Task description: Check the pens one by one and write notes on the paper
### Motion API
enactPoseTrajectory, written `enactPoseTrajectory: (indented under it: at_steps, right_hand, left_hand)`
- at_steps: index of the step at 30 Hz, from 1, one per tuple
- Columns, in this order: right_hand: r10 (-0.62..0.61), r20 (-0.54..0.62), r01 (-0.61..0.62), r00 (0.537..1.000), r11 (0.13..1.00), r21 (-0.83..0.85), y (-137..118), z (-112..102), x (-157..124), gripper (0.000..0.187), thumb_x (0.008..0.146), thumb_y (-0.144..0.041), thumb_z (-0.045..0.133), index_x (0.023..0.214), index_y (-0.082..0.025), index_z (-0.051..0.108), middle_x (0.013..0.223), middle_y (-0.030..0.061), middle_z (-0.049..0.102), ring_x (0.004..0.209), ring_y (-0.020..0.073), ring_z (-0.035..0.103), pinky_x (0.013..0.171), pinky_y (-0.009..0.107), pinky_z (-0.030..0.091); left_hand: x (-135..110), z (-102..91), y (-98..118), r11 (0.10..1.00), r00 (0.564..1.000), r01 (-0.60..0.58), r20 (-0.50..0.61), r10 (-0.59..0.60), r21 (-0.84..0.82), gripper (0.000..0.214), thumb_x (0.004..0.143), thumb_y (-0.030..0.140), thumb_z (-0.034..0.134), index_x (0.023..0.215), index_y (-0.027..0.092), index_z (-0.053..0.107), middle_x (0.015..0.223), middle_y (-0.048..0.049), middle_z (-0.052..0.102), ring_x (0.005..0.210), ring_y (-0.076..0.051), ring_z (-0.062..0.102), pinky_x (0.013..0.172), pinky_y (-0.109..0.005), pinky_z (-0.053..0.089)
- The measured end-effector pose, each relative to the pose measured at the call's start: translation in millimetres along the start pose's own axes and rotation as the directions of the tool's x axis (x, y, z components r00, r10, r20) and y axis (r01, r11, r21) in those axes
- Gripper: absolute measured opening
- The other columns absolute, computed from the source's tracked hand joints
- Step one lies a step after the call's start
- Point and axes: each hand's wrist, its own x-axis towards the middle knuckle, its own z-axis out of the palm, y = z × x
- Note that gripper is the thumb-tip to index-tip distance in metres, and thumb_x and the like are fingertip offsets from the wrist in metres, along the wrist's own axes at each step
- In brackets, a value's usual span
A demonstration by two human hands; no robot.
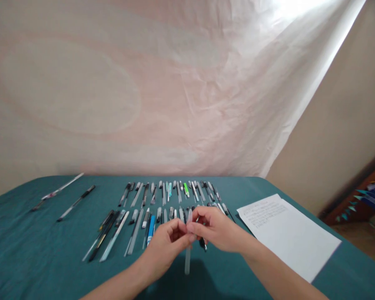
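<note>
Over the near middle of the table, my left hand and my right hand meet fingertip to fingertip. Between them they pinch a translucent whitish pen barrel, held nearly upright in view. Its lower end shows below my fingers and its upper end rises just above them; the middle is hidden by the fingertips. A black pen tip shows under my right hand, and I cannot tell whether it lies on the table. Left of my left hand is a blue pen in the near row.
A teal cloth covers the table. Pens, caps and barrels lie in two rows, with a green piece in the far one. Two pens, one a black-ended pen, lie at left. Written paper sheets lie at right. A pale curtain hangs behind.
</note>
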Motion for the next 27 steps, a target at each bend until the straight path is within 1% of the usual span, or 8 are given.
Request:
enactPoseTrajectory:
  at_steps: [5, 9, 13, 16, 17, 20, 24, 27]
  right_hand:
    - [0.049, -0.057, -0.042, 0.997, 0.991, 0.124, 6, -40, 4, 0.025, 0.078, -0.041, 0.053, 0.079, -0.016, 0.052, 0.057, -0.004, 0.05, 0.048, 0.0077, 0.049, 0.044, 0.018, 0.043]
    - [0.14, -0.227, -0.176, 0.964, 0.973, -0.147, 42, -86, 9, 0.027, 0.08, -0.038, 0.048, 0.091, -0.015, 0.056, 0.062, -0.003, 0.052, 0.048, 0.0072, 0.048, 0.043, 0.018, 0.043]
    - [0.296, -0.347, -0.433, 0.89, 0.787, -0.439, 93, -115, 13, 0.024, 0.078, -0.029, 0.05, 0.091, -0.013, 0.062, 0.063, 0.001, 0.06, 0.045, 0.0093, 0.052, 0.041, 0.018, 0.04]
    - [0.349, -0.368, -0.499, 0.862, 0.716, -0.489, 121, -121, 15, 0.02, 0.072, -0.023, 0.056, 0.085, -0.01, 0.065, 0.057, 0.0027, 0.062, 0.041, 0.0107, 0.053, 0.041, 0.019, 0.037]
    - [0.361, -0.371, -0.512, 0.855, 0.696, -0.503, 127, -122, 16, 0.02, 0.071, -0.022, 0.057, 0.085, -0.01, 0.066, 0.056, 0.0031, 0.063, 0.041, 0.0111, 0.054, 0.042, 0.019, 0.037]
    - [0.389, -0.372, -0.537, 0.843, 0.653, -0.534, 139, -123, 18, 0.025, 0.07, -0.023, 0.058, 0.09, -0.011, 0.065, 0.058, 0.0035, 0.065, 0.043, 0.0117, 0.056, 0.045, 0.019, 0.038]
    - [0.402, -0.366, -0.543, 0.839, 0.624, -0.562, 146, -124, 20, 0.028, 0.072, -0.026, 0.056, 0.094, -0.011, 0.064, 0.062, 0.0043, 0.067, 0.044, 0.0117, 0.058, 0.047, 0.019, 0.039]
    - [0.387, -0.358, -0.527, 0.85, 0.62, -0.581, 148, -124, 20, 0.028, 0.074, -0.027, 0.054, 0.095, -0.012, 0.063, 0.07, 0.0057, 0.069, 0.047, 0.0113, 0.059, 0.049, 0.018, 0.04]
  left_hand:
    - [4, -6.1, 5, 0.999, 1.0, -0.027, 0.01, 0.026, 0.031, 0.023, 0.078, 0.037, 0.056, 0.089, 0.016, 0.053, 0.083, -0.0023, 0.06, 0.076, -0.015, 0.057, 0.069, -0.025, 0.042]
    - [16, -28.4, 15, 0.984, 0.998, -0.005, -0.055, 0.015, 0.177, 0.028, 0.082, 0.041, 0.046, 0.094, 0.016, 0.051, 0.09, -0.0053, 0.061, 0.079, -0.017, 0.06, 0.068, -0.027, 0.044]
    - [31, -81.7, 21, 0.901, 0.996, 0.014, -0.087, 0.026, 0.434, 0.03, 0.079, 0.041, 0.048, 0.096, 0.016, 0.053, 0.093, -0.0049, 0.063, 0.085, -0.018, 0.06, 0.073, -0.026, 0.045]
    - [38, -141.5, 20, 0.628, 0.993, 0.082, -0.12, 0.019, 0.774, 0.027, 0.079, 0.037, 0.048, 0.097, 0.019, 0.057, 0.097, 0.0002, 0.064, 0.09, -0.015, 0.058, 0.078, -0.019, 0.042]
    - [39, -163.5, 19, 0.464, 0.98, 0.171, -0.2, 0.013, 0.869, 0.027, 0.079, 0.037, 0.048, 0.1, 0.021, 0.057, 0.099, 0.0028, 0.064, 0.09, -0.013, 0.058, 0.078, -0.017, 0.041]
    - [35, -228.2, 16, 0.298, 0.911, 0.382, -0.411, 0.039, 0.875, 0.031, 0.077, 0.027, 0.052, 0.104, 0.011, 0.055, 0.105, -0.0069, 0.062, 0.095, -0.018, 0.055, 0.082, -0.023, 0.038]
    - [22, -292.6, 10, 0.146, 0.773, 0.615, -0.629, 0.082, 0.775, 0.034, 0.071, 0.022, 0.061, 0.102, 0.007, 0.057, 0.103, -0.0118, 0.063, 0.093, -0.023, 0.056, 0.079, -0.029, 0.039]
    - [10, -316.5, 2, 0.099, 0.655, 0.735, -0.741, 0.148, 0.67, 0.032, 0.064, 0.022, 0.069, 0.093, 0.008, 0.062, 0.09, -0.0106, 0.067, 0.084, -0.025, 0.059, 0.071, -0.03, 0.042]
